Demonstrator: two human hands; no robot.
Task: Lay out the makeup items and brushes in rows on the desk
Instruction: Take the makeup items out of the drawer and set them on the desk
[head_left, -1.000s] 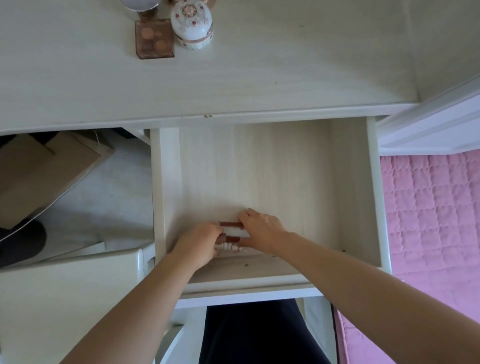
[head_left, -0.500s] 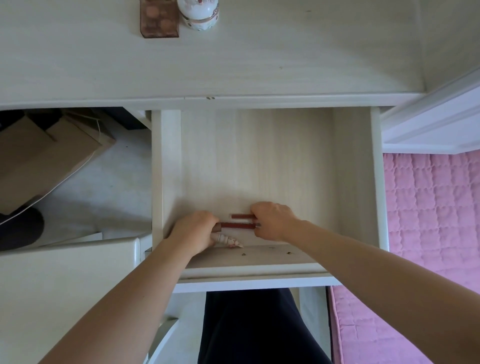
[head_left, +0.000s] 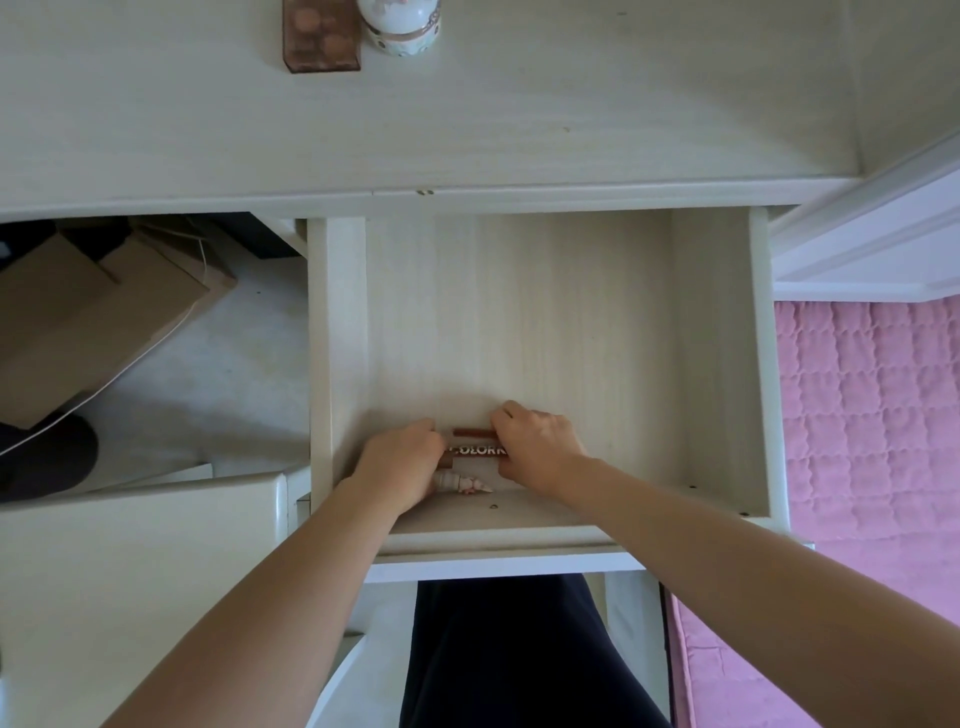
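Both hands are inside the open drawer (head_left: 717, 364), near its front wall. My left hand (head_left: 397, 460) curls round the left ends of slim makeup items, among them a pale, patterned brush-like piece (head_left: 465, 483) poking out below it. My right hand (head_left: 537, 447) pinches the right ends of two reddish-brown makeup pencils (head_left: 475, 450); one carries white lettering, the other (head_left: 470, 432) lies just behind it. On the desk top (head_left: 519, 114) at the far edge stand a brown eyeshadow palette (head_left: 321, 41) and a white floral jar (head_left: 402, 28).
The drawer's bare floor stretches away behind the hands. A cardboard box (head_left: 88, 317) lies on the floor under the desk at left. A white chair part (head_left: 130, 545) is at lower left. A pink quilted bed cover (head_left: 872, 426) lies right of the drawer.
The camera has tilted down, so the desk items slid toward the top edge. My hands have drawn the pencils together; the lettered pencil now shows between them.
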